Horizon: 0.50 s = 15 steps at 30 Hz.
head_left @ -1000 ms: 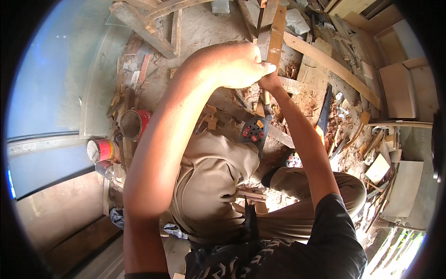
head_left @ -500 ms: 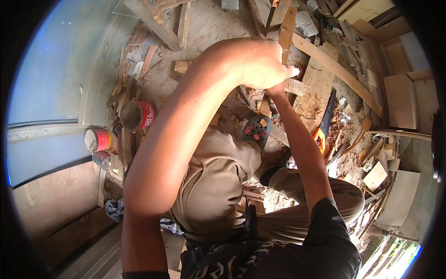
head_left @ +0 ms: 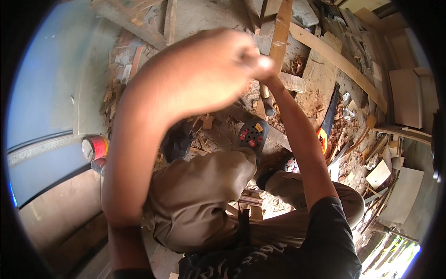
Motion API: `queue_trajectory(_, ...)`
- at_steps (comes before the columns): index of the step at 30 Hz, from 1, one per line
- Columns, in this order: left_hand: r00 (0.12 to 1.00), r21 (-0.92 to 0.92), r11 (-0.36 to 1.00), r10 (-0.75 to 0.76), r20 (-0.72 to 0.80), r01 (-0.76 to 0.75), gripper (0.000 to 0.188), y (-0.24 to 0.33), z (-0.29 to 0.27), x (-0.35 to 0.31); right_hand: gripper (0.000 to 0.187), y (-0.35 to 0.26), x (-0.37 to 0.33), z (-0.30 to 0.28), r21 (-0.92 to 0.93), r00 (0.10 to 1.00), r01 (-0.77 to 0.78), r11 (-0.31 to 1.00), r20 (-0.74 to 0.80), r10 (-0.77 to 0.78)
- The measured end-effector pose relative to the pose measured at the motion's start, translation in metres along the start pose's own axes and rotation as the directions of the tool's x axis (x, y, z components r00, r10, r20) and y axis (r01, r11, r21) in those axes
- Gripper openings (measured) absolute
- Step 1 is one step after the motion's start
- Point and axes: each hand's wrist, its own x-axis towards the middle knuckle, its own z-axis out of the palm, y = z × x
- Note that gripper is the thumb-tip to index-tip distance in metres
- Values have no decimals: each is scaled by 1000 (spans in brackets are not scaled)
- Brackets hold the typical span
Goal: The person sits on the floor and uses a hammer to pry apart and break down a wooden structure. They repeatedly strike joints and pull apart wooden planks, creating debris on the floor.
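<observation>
My left hand [head_left: 227,60] is raised in the upper middle, smeared by motion. Its fingers look curled in, but whatever they may hold is hidden. Partly behind it is my right hand [head_left: 268,74], its fingers covered from sight. A narrow wooden strip [head_left: 281,35] runs down from the top edge to beside both hands. Just under my right hand shows a rounded handle-like piece [head_left: 266,100] with a dark end; I cannot tell whether I hold it. A short wooden block [head_left: 293,83] lies to the right of my right wrist.
A handsaw [head_left: 329,114] with an orange handle lies right of my right forearm. Beyond it stretches a long curved board [head_left: 344,65]. Wood offcuts and shavings cover the right side. On the left are a red-labelled can [head_left: 95,148] and a black plastic bag [head_left: 177,139].
My left hand and forearm have moved left, away from the wooden strip, now covering the larger open can. My right hand has shifted slightly left. More of the handle-like piece shows.
</observation>
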Motion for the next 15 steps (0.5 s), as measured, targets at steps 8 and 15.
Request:
queue_trajectory(8, 998, -353, 934, -58, -19, 47, 79, -161, 190, 115, 49, -40, 0, 3, 88, 994, -109, 990, 40, 106)
queue_trajectory(15, 985, -790, 595, 20, -170, -148, 44, -142, 282, 165, 48, -36, 12, 1, 12, 945, -281, 960, 176, 274)
